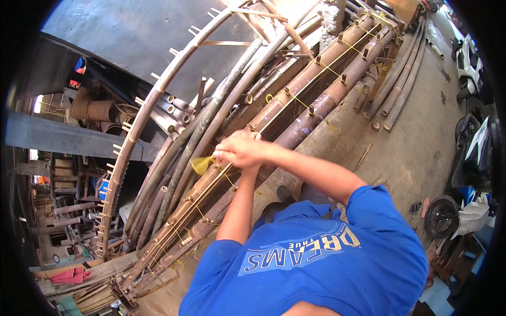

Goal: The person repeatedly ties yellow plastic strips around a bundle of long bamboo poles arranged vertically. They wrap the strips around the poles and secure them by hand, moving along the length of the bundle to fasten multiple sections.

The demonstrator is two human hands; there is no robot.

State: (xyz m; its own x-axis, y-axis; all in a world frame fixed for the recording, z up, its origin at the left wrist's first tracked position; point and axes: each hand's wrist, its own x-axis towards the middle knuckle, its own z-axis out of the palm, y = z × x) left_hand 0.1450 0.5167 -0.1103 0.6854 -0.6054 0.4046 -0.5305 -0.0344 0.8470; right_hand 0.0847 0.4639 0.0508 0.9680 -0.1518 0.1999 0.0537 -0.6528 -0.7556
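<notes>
Both of my hands meet over a pair of long brown bamboo poles (329, 95) that run diagonally across the view. My right hand (243, 152) is closed, its fingers by a bundle of yellow twine (201, 165) that sticks out to the left. Partly behind it is my left hand (240, 135), which looks closed too; what it grips is hidden. Thin yellow strands (298, 101) cross between the poles at intervals. Short wooden pegs (311, 109) stand up along both poles. A narrow light bamboo strip (216, 180) runs lengthwise between them.
A curved bamboo frame with pegs (138, 122) arcs at the left, beside several leaning poles (195, 139). Loose poles (406, 79) lie on the concrete floor (416, 137) at the right. A motorcycle wheel (441, 217) stands at far right. A red cloth (71, 276) lies lower left.
</notes>
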